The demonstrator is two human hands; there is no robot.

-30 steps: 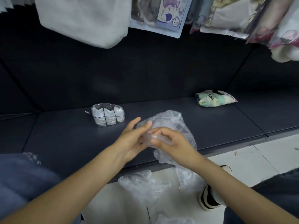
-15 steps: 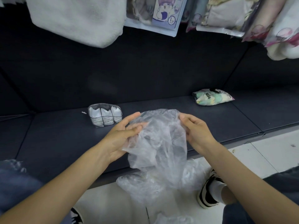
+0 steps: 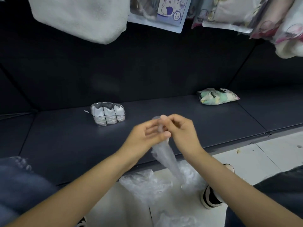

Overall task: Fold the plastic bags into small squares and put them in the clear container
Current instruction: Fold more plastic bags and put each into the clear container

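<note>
A clear plastic bag (image 3: pixel 165 158) hangs gathered into a narrow strip over the front edge of the dark shelf (image 3: pixel 65 141). My left hand (image 3: pixel 144 136) and my right hand (image 3: pixel 182 131) meet at its top end and both pinch it between fingers and thumb. The clear container (image 3: pixel 108 113) stands on the shelf to the left and behind my hands, with several folded white bags inside its compartments. More crumpled clear bags (image 3: pixel 147 185) lie on the floor below my hands.
A pale green soft packet (image 3: pixel 216 96) lies on the shelf at the right. Packaged goods (image 3: pixel 164 12) and a white fluffy item (image 3: pixel 78 18) hang above. My striped shoe (image 3: pixel 211 197) rests on the white floor tiles (image 3: pixel 270 154).
Half a second ago my hands held the bag spread wide open between them. They have come together, and the bag now hangs bunched into a thin strip.
</note>
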